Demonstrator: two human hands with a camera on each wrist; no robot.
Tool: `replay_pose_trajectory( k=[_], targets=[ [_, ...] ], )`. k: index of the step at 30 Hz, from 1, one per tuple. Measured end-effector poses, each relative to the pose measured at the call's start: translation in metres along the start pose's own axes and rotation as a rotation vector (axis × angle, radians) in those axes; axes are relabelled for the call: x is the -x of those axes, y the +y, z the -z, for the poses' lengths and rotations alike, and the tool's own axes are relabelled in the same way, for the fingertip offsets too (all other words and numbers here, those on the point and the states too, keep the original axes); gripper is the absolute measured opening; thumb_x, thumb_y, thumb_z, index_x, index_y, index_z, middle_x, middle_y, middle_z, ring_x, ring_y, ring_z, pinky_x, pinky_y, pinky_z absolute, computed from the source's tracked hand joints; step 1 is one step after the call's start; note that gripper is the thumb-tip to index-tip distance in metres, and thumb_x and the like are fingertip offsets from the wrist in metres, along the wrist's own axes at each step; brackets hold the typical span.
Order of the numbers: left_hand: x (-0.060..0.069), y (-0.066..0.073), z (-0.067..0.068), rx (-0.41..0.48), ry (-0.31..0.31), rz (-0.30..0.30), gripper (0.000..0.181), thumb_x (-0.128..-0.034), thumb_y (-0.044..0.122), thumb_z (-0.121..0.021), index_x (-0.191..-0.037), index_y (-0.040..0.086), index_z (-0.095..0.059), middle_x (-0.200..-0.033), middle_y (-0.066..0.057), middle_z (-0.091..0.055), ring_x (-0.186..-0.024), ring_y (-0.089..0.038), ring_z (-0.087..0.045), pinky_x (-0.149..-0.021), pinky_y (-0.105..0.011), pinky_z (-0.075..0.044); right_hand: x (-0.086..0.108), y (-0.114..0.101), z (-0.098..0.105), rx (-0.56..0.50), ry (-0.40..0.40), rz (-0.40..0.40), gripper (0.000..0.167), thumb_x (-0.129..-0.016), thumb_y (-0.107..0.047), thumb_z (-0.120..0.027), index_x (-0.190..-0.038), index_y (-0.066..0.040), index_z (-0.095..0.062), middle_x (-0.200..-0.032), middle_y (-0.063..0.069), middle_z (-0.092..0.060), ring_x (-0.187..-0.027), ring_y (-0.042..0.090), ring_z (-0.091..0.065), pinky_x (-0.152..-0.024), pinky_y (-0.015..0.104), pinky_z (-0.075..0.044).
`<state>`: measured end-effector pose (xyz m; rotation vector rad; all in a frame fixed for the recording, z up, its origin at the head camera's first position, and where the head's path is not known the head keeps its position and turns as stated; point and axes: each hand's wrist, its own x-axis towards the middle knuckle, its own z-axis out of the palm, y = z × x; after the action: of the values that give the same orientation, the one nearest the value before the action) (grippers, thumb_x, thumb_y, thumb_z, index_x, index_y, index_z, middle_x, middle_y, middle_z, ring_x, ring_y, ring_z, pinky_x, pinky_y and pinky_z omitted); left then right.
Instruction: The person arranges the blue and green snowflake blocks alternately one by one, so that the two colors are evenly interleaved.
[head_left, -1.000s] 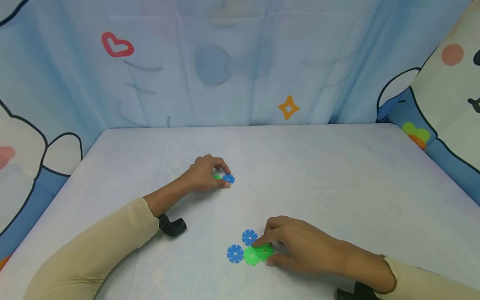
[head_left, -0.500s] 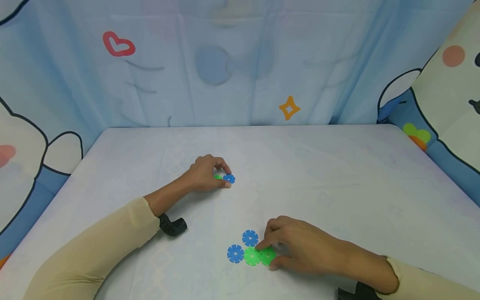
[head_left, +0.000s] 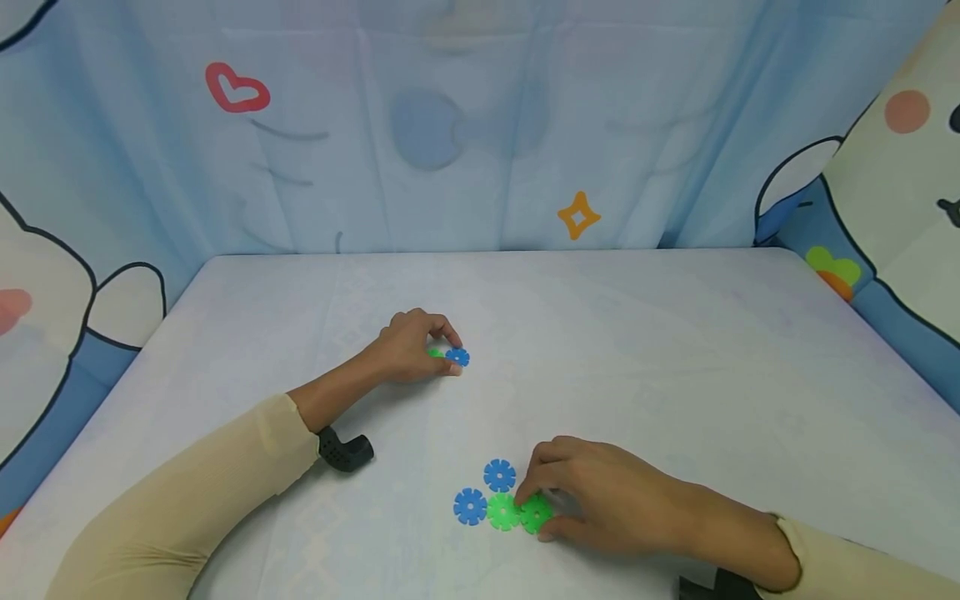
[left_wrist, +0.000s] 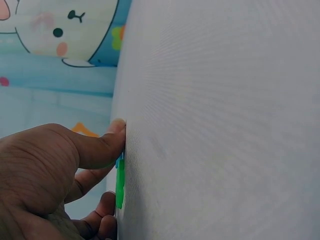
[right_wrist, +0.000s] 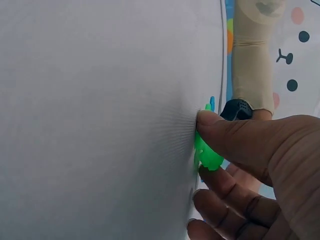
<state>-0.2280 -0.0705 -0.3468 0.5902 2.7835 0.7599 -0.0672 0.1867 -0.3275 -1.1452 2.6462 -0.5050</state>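
My left hand (head_left: 411, 346) rests on the table with its thumb and forefinger on either side of a blue notched plastic disc (head_left: 457, 357). A green notched disc (head_left: 436, 353) sits beside it, partly hidden under the hand; its green edge (left_wrist: 120, 184) lies against the cloth in the left wrist view. Nearer the front, my right hand (head_left: 600, 492) pinches a green notched disc (head_left: 536, 513), which looks tilted (right_wrist: 210, 157) in the right wrist view. Just left of it lies another green disc (head_left: 503, 512), seemingly touching or slightly overlapped.
Two blue notched discs lie by the near green ones, one at the left (head_left: 470, 507) and one behind (head_left: 499, 476). A white cloth covers the table (head_left: 712, 350). A blue printed curtain (head_left: 480, 133) hangs along the far edge.
My right hand has drawn its green disc slightly to the right, so it overlaps the neighbouring green disc less than before. The left hand has stayed put.
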Motion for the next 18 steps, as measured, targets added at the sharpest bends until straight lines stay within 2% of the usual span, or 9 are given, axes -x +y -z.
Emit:
replay_pose_trajectory(
  k=[11, 18],
  targets=[
    [0.0002, -0.0005, 0.0002, 0.003, 0.002, -0.001, 0.029, -0.0824, 0.036, -0.079, -0.108, 0.026, -0.07, -0.126, -0.007, -0.062, -0.126, -0.032, -0.049, -0.1, -0.052, -0.042, 0.0031, 0.0025, -0.0001, -0.036, -0.028, 0.044, 0.03, -0.084, -0.033, -0.078, -0.114, -0.034, -0.07, -0.1, -0.024, -0.063, -0.088, -0.007, -0.054, -0.077, 0.021, -0.05],
    [0.0006, -0.0002, -0.0001, 0.006, 0.001, 0.0, 0.029, -0.0824, 0.036, -0.079, -0.108, 0.026, -0.07, -0.127, -0.008, -0.061, -0.125, -0.033, -0.049, -0.1, -0.052, -0.042, 0.0024, 0.0061, 0.0035, -0.153, -0.126, -0.017, 0.039, -0.082, -0.034, -0.079, -0.12, -0.034, -0.068, -0.103, -0.025, -0.061, -0.087, -0.006, -0.053, -0.077, 0.019, -0.048]
  ],
)
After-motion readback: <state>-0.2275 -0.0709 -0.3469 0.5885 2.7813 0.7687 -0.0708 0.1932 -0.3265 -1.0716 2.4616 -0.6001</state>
